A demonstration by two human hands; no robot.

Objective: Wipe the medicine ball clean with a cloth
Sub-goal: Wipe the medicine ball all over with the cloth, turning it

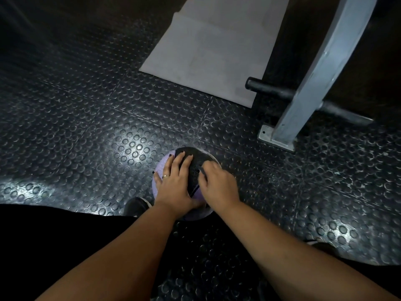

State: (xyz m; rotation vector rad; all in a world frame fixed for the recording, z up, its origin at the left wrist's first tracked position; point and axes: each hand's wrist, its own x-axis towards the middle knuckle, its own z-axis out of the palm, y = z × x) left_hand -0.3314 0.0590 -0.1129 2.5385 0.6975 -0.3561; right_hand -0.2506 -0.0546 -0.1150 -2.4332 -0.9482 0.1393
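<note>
A purple and black medicine ball [196,158] sits on the studded rubber floor just in front of my feet. My left hand [175,183] rests on its left upper side with straight, spread fingers; there is a ring on one finger. My right hand [219,185] is on the ball's right upper side, its fingers curled down onto the black panel. A small dark bit of cloth [202,169] shows at those fingertips, and the rest of it is hidden under the hand. The lower part of the ball is covered by both wrists.
A grey mat [206,51] lies on the floor further ahead. At the right stands a blue-grey machine post [314,83] on a bolted base plate [265,135], with a black bar [271,90] sticking out to the left. My shoe [136,206] is beside the ball.
</note>
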